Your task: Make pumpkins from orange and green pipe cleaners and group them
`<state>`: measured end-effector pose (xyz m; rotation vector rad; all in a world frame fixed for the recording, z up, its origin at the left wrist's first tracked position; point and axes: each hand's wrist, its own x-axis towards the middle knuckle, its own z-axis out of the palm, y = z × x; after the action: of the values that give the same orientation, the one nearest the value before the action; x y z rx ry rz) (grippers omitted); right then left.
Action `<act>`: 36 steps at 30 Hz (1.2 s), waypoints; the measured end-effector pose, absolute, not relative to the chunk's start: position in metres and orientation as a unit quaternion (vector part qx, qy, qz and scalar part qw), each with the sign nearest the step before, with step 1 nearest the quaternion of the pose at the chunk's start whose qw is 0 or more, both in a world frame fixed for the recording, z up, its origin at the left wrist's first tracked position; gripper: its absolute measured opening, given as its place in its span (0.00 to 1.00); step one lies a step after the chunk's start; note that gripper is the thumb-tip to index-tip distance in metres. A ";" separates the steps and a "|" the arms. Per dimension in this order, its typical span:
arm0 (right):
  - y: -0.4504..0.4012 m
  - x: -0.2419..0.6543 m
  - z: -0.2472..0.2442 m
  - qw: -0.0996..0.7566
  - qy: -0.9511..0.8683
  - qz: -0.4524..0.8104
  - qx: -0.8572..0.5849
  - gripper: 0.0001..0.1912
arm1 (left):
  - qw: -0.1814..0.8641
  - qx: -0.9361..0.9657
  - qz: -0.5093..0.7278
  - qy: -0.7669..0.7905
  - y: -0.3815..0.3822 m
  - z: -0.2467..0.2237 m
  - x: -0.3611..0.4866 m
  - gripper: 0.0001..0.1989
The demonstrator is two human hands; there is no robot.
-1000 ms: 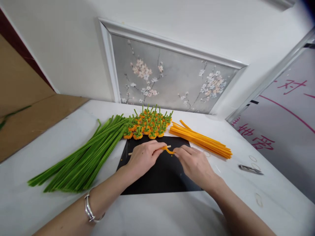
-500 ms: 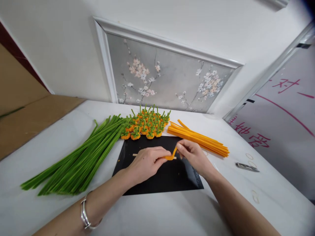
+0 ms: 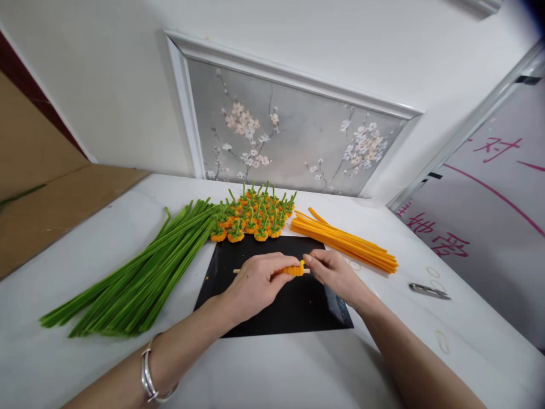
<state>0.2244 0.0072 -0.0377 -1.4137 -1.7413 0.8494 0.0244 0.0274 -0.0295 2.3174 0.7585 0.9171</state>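
My left hand [image 3: 259, 284] is closed round a thin wooden stick [image 3: 237, 271] and the orange pipe cleaner [image 3: 294, 271] coiled on it. The coil shows between thumb and forefinger, its short free end standing up. At that end my right hand [image 3: 334, 271] pinches with thumb and forefinger, close to the stick's right tip. Both hands are above a black mat [image 3: 272, 321]. Behind the mat stand several small orange pumpkin shapes [image 3: 236, 232] with green pipe cleaner stems.
Long green pipe cleaners [image 3: 140, 278] lie in a heap on the left. A bundle of orange pipe cleaners [image 3: 340, 238] is at the right of the mat. Thread snips [image 3: 429, 291] and several rubber bands [image 3: 441, 342] lie farther right on the white table [image 3: 298, 369].
The orange pipe cleaner's free end has become shorter, with more of it wound on the stick. My right hand has come down slightly, nearer the stick.
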 end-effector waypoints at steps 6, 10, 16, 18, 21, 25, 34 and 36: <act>0.003 0.225 -0.038 0.330 -0.684 0.340 -0.554 0.22 | 0.262 0.845 0.361 0.295 0.027 -0.027 0.026 0.15; -0.002 0.221 -0.032 0.314 -0.714 0.322 -0.536 0.21 | 0.263 0.834 0.380 0.302 0.029 -0.025 0.026 0.14; -0.012 0.213 -0.026 0.274 -0.796 0.181 -0.508 0.14 | 0.251 0.830 0.375 0.328 0.034 -0.027 0.023 0.15; -0.014 0.211 -0.026 0.256 -0.816 0.132 -0.502 0.12 | 0.242 0.836 0.360 0.335 0.036 -0.030 0.022 0.15; -0.018 0.209 -0.025 0.227 -0.828 0.071 -0.508 0.13 | 0.228 0.845 0.342 0.344 0.037 -0.033 0.020 0.15; -0.020 0.208 -0.022 0.218 -0.830 -0.006 -0.513 0.14 | 0.207 0.856 0.320 0.350 0.037 -0.035 0.020 0.15; -0.018 0.213 -0.020 0.313 -0.805 0.012 -0.504 0.12 | 0.213 0.883 0.290 0.303 0.033 -0.032 0.022 0.15; -0.016 0.214 -0.019 0.347 -0.792 0.057 -0.500 0.11 | 0.223 0.885 0.286 0.293 0.032 -0.032 0.023 0.15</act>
<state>0.2143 -0.0162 -0.0193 -1.2965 -2.0532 0.1468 0.0226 0.0317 -0.0316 2.4429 0.8096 0.7894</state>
